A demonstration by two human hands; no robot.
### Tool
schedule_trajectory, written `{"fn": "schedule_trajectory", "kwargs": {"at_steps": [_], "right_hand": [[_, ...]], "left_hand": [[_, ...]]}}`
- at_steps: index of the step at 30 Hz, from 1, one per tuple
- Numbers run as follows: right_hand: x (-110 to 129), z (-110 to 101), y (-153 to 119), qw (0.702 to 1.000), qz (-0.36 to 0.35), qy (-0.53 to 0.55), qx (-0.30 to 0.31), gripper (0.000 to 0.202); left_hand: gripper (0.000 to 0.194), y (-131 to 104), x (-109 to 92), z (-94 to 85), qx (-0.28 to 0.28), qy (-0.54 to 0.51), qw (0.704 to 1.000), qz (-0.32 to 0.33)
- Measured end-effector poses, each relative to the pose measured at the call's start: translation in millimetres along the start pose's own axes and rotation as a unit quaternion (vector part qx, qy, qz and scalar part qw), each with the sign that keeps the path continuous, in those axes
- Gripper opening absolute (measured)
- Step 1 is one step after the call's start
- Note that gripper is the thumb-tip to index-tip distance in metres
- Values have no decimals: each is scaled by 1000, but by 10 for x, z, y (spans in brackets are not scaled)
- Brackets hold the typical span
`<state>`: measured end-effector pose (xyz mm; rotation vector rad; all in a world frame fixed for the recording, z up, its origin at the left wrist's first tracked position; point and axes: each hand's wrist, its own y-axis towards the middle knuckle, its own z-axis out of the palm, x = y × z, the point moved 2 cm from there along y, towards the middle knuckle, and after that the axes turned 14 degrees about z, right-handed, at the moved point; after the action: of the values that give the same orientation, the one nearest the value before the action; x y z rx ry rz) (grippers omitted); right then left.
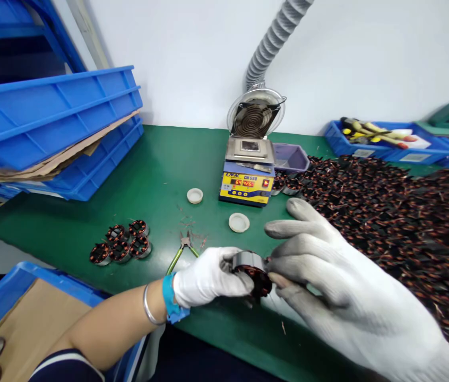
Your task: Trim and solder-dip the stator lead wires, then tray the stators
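Observation:
A motor stator (249,260), a grey metal ring with dark copper-wound insides, is held tilted above the front of the bench. My left hand (212,277), in a white glove with a blue wrist strap, is wrapped round its left side. At its right edge, the thumb and forefinger of my gloved right hand (328,270) pinch close together; the other fingers are spread. Whether they grip the rim or a wire end there is hidden. Green-handled cutters (175,261) lie partly behind my left hand, jaws pointing away.
Several stators (120,250) stand at left. A solder pot (246,183) sits behind two white caps (195,196), (239,223). A mass of stators (368,212) covers the right side. Blue crates (57,111) stack at left; a blue bin (25,268) stands at front left. Wire scraps (198,236) lie about.

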<state>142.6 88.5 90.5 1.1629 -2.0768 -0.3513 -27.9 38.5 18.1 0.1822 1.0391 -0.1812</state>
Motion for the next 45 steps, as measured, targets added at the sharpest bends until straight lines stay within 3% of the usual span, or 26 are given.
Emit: {"fn": "schedule_trajectory", "kwargs": {"at_steps": [2,5,7,10,13,17,19,21,23,26,28,29,31,33,34,36,38,41,43,45], "right_hand": [[-50,-90,-4,996,42,65,-35,14],[-139,-191,-13,983,86,135,-87,17],[-176,-140,-13,991,96,87,-25,27],[-178,78,-32,988,84,-1,131,71],[-148,262,-61,980,61,3,188,64],[-148,307,-80,994,24,-51,92,51],[-154,306,-85,994,-13,-87,66,49],[-172,308,-77,990,-36,-118,65,51],[-210,292,-58,988,-42,-136,61,54],[-310,226,-20,988,-31,-147,48,59],[-386,177,6,986,-21,-161,29,64],[-417,161,18,985,-22,-167,18,66],[-454,170,35,985,-36,-170,0,69],[-461,234,42,986,-50,-162,-9,69],[-456,282,41,986,-53,-156,-10,69],[-438,386,32,988,-53,-144,-10,65],[-421,471,21,989,-54,-135,-12,60],[-414,512,18,989,-60,-135,-23,57],[-424,489,30,988,-58,-139,-26,57],[-434,451,46,988,-55,-144,-23,57]], "left_hand": [[60,1,-70,-10,-32,27,999,23],[67,-11,-64,-37,-27,-12,999,-24],[72,-19,1,-72,-5,-17,998,-63],[71,-15,98,-133,-1,5,998,-58],[66,6,97,-156,-10,55,998,-2],[55,37,-28,-100,30,242,968,58],[55,38,-64,-90,11,314,947,59],[36,23,-73,-105,-13,341,939,27],[23,-6,-97,-132,-21,339,940,-23],[34,-68,-218,-154,9,258,961,-94],[35,-94,-328,-157,39,174,980,-86],[37,-90,-377,-171,28,141,988,-47],[43,-52,-427,-244,-76,124,987,74],[47,-1,-382,-330,-206,151,952,169],[49,29,-325,-354,-237,166,941,177],[57,86,-183,-350,-222,176,950,131],[60,111,-68,-284,-150,168,973,48],[50,87,-21,-174,-81,179,979,-58],[45,77,-67,-165,-107,190,974,-61],[40,88,-143,-223,-186,186,965,14]]}}
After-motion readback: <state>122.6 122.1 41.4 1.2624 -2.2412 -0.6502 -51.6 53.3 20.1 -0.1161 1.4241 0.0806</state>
